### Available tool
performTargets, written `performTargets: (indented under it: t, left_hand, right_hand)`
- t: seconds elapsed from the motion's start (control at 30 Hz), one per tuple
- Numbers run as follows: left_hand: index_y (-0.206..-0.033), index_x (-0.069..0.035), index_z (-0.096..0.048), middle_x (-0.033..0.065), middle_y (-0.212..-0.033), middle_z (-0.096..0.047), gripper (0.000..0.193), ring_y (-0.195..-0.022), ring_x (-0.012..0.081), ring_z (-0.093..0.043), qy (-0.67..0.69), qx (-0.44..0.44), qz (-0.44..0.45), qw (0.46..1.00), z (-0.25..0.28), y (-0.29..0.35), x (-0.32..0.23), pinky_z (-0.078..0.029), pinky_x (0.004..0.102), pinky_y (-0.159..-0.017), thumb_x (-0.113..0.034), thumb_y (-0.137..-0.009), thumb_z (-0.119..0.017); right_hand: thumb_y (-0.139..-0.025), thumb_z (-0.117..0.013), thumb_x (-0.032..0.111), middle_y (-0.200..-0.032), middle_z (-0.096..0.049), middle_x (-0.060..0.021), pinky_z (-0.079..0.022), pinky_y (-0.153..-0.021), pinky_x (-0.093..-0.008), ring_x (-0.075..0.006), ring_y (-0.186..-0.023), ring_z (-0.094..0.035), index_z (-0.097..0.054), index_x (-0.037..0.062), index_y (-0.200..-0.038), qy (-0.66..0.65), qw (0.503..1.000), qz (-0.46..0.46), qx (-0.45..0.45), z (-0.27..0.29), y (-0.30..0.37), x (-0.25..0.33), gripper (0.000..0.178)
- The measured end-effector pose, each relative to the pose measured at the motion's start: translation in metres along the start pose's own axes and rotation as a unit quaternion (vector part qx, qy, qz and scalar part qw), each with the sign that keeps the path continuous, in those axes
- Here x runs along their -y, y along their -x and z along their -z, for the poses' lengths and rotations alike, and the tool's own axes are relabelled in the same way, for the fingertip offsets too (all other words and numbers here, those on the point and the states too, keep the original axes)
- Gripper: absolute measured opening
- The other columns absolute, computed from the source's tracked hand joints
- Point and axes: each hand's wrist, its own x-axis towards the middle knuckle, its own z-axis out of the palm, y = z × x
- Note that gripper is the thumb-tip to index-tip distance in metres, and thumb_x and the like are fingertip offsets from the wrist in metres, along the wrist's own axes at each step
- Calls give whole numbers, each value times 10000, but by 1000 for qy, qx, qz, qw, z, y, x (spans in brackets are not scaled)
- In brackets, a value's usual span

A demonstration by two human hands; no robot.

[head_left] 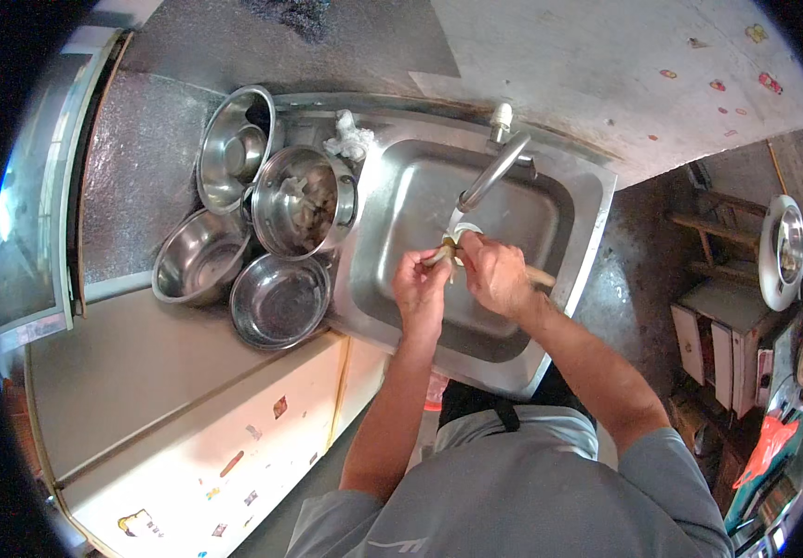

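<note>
Both my hands are over the stainless steel sink (401, 200), just below the tap (494, 172). A pale stream seems to run from the spout onto them. My left hand (420, 288) pinches a small whitish and brown piece of food (449, 249), possibly mushroom. The fingers of my right hand (496, 274) are closed on the same piece from the other side and partly cover it. Beyond the right hand's outer edge shows a light tan, stick-like end (541, 277); I cannot make out whether it is held.
Left of the sink stand a steel pot (262, 223) with pale and brown pieces inside, a tilted steel bowl (211, 158), another steel bowl (183, 265) and a shiny basin (280, 302). A crumpled white cloth (350, 138) lies behind the pot. Wooden shelving (713, 228) stands right.
</note>
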Motion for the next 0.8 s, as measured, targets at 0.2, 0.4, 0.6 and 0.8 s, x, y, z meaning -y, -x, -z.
performTargets:
  t: [0.2,0.4,0.6,0.8]
  left_hand:
    - [-1076,5,-585,43,-967,-624,253,-843,94,-572,37,11,-1,999,-6,-1,-2,-475,231,-763,-6,-841,-679]
    - [-1074,-20,-636,16,-952,-624,233,-844,93,-567,25,25,3,999,-10,-2,-5,-461,236,-759,-41,-848,-692]
    - [-1036,9,-636,23,-890,-644,195,-772,68,-570,-1,-8,-3,1000,-10,-2,-6,-475,213,-704,-18,-852,-692]
    - [-1035,-19,-657,2,-901,-626,202,-800,86,-564,2,-7,17,1000,-15,-1,-12,-460,226,-717,-45,-840,-707]
  right_hand:
    - [-866,-569,105,-871,-629,-208,-507,-659,-519,-425,-766,-641,-517,31,-960,-34,999,-27,4,-2,0,-1,130]
    - [-909,-536,125,-866,-627,-240,-499,-674,-540,-454,-789,-628,-500,29,-962,-85,995,-45,-13,0,4,2,115]
    - [-923,-526,147,-833,-634,-245,-513,-645,-530,-445,-753,-638,-484,31,-956,-44,997,-63,12,8,4,15,127]
    - [-907,-538,144,-791,-638,-225,-523,-620,-519,-429,-712,-648,-490,39,-939,-16,999,-41,-14,4,3,13,120]
